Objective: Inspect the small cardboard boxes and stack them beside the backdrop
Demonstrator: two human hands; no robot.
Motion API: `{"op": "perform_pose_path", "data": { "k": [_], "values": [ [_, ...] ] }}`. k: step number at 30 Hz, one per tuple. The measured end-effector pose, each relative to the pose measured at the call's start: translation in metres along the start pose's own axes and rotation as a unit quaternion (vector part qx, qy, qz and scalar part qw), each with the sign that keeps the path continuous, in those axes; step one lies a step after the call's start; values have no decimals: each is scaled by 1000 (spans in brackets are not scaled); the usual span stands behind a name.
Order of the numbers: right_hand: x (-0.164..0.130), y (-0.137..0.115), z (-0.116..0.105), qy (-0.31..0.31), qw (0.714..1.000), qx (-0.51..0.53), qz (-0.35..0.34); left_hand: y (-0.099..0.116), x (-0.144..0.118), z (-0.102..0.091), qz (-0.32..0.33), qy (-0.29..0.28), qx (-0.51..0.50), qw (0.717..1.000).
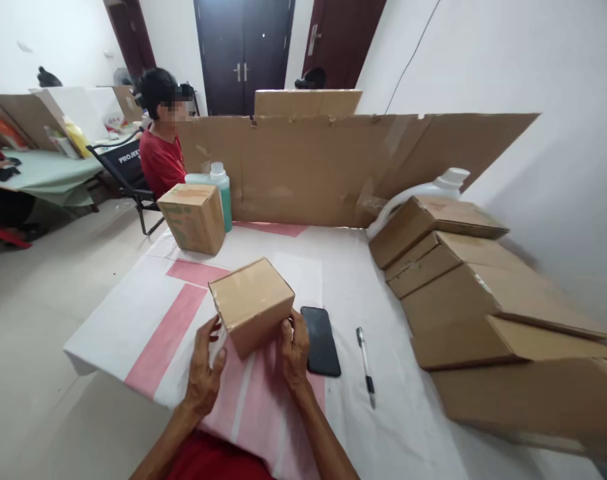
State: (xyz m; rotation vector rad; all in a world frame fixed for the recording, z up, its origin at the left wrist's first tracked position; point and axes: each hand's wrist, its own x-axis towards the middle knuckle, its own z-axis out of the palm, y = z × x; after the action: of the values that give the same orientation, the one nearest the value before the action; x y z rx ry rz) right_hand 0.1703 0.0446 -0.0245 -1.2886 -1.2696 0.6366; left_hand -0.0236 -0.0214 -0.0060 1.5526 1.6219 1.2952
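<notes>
A small closed cardboard box (253,293) is in front of me, turned at an angle over the pink and white tablecloth. My right hand (294,350) grips its lower right corner, with the thumb on the near face and the fingers around the side. At the box's left edge is my left hand (203,370), fingers partly curled and thumb held apart. Its fingertips come close to the box; whether they touch cannot be made out. Just right of my right hand lies a black phone (322,341), and beyond it a pen (366,367).
A taller cardboard box (196,223) and a bottle of green liquid (224,200) stand at the back left. Several cardboard boxes (483,287) line the right side, with a white jug (428,190) behind. A cardboard panel (308,167) closes the back. A person (158,143) sits beyond.
</notes>
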Motion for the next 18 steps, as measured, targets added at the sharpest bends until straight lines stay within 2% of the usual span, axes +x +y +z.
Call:
{"op": "perform_pose_path", "data": {
  "k": [2, 3, 6, 8, 13, 18],
  "values": [
    [1, 3, -3, -33, 999, -1, 22, -5, 17, -6, -39, 41, -9, 998],
    [1, 3, -5, -48, 998, 4, 34, -5, 25, -8, -57, 43, -14, 997],
    [4, 2, -11, -65, 993, 36, 86, 2, 43, -10, -70, -26, -22, 997],
    [9, 1, -13, -65, 989, 58, 118, 14, 45, -10, -40, -54, -5, 998],
    [29, -1, -18, -91, 981, 97, 144, 48, 27, -7, 108, -61, 88, 988],
    [41, -2, -23, -127, 971, 112, 167, 57, 22, 0, 137, -57, 91, 985]
  ]
}}
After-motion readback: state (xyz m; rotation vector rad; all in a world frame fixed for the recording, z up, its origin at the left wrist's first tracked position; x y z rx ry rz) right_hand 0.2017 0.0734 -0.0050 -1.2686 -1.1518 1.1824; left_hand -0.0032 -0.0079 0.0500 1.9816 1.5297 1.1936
